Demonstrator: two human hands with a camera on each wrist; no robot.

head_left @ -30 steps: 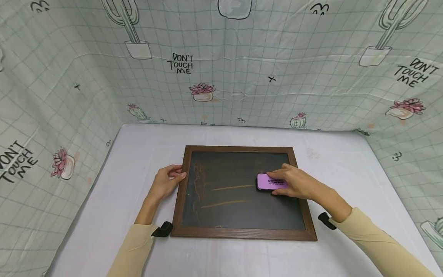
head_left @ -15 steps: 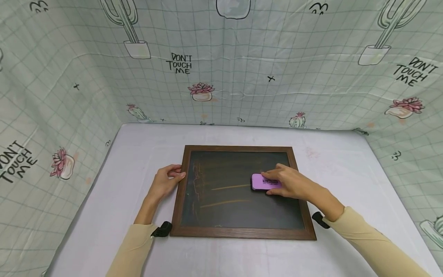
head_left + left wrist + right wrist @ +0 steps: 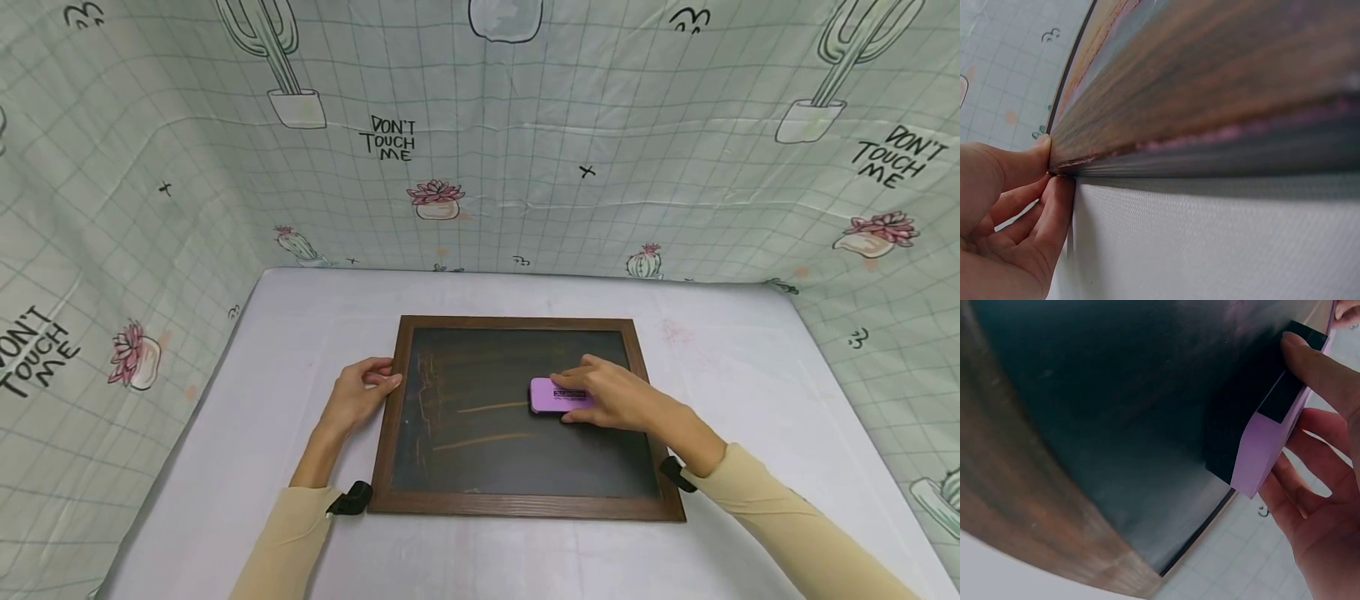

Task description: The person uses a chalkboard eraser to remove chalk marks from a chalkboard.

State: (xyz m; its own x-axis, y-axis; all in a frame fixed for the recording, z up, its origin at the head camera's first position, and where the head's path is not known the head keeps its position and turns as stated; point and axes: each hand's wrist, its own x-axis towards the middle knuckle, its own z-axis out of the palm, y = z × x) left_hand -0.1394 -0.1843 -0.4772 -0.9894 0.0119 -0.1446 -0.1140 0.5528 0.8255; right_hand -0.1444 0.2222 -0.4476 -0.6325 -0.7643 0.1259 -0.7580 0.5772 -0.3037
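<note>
Eraser (image 3: 546, 395) pinched in my right hand (image 3: 626, 398), wooden frame (image 3: 525, 504) in my left hand (image 3: 356, 402).
My right thumb clamps one side of the purple, black-based block and my fingers the other; it sits on the dark chalkboard (image 3: 480, 475), just right of the middle, and the print (image 3: 570, 393) on its top is too small to read. The upper of two orange streaks (image 3: 487, 408) ends at its left end. My left thumb and fingertips nip the frame's left side. On the gridded cloth (image 3: 510, 108) behind, "DON'T TOUCH ME" (image 3: 392, 137) reads clearly at the back and right; a third copy is cut off at far left.
</note>
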